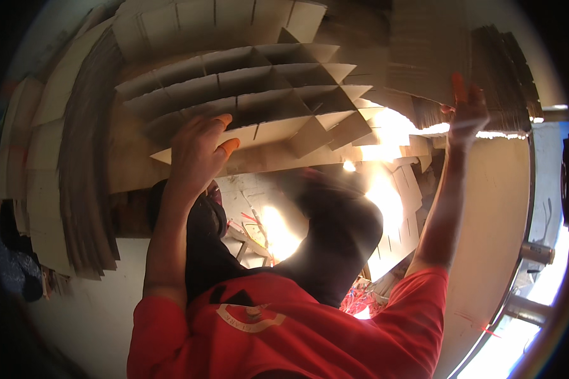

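My left hand (199,148), with orange rubber tips on two fingers, grips the near edge of a brown cardboard divider grid (259,95) made of slotted strips forming several cells. My right hand (466,117) is stretched out far to the right. Its fingers are spread against the edge of a thick stack of flat cardboard sheets (436,57), and one fingertip is orange-capped. I cannot tell whether it pinches a sheet. My red shirt (284,328) and dark trousers (335,240) fill the lower middle.
Tall stacks of flat cardboard (76,177) curve along the left side. Cut cardboard pieces and scraps (398,208) lie on the sunlit floor between my legs and the grid. A pale board (487,208) and metal pipes (537,252) stand at the right.
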`<state>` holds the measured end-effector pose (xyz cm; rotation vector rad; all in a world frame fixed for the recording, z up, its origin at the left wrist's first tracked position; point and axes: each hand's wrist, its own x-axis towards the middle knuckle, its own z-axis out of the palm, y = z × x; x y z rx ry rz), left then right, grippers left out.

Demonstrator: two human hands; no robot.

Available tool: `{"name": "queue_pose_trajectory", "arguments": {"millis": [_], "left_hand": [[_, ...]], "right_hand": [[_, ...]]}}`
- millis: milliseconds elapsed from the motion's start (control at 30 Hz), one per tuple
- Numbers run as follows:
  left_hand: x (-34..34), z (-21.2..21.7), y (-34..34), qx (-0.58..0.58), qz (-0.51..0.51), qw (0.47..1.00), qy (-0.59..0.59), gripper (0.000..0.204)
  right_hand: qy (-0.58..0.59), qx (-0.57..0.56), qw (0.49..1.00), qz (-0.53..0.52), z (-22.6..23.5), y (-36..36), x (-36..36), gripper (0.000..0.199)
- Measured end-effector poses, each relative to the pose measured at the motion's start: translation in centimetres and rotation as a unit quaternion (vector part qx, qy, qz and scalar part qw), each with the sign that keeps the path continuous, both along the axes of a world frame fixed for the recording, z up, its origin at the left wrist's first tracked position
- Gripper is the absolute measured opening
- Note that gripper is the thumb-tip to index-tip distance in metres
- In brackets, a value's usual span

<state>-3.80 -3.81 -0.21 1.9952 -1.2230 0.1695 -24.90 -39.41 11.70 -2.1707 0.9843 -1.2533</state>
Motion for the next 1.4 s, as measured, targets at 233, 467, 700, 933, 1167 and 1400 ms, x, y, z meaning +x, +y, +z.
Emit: {"name": "queue_pose_trajectory", "arguments": {"millis": [233, 467, 700, 933, 1167, 1400], "left_hand": [[0.2, -0.8, 0.2, 0.017, -0.027, 0.999, 0.023, 0.015], [0.1, -0.8, 0.0, 0.005, -0.041, 0.999, 0.022, 0.014], [0.3, -0.9, 0.1, -0.001, -0.040, 0.999, 0.014, 0.014], [0.4, -0.9, 0.1, -0.005, -0.045, 0.999, 0.017, 0.013], [0.4, -1.4, -0.2, -0.040, -0.045, 0.998, 0.017, 0.011], [0.5, -2.1, 0.0, -0.049, -0.048, 0.997, 0.017, 0.011]], "right_hand": [[-0.002, 0.154, 0.961, 0.230, 1.6, 12.4, 5.4, 0.036], [0.071, 0.169, 0.941, 0.285, 0.0, 15.4, 7.7, 0.043], [0.085, 0.167, 0.940, 0.285, 0.6, 16.1, 9.0, 0.045], [0.140, 0.140, 0.926, 0.320, 1.5, 15.3, 9.6, 0.044], [0.152, 0.096, 0.928, 0.327, 1.0, 16.3, 9.7, 0.043], [0.125, 0.085, 0.932, 0.329, -0.5, 17.6, 8.9, 0.039]]}}
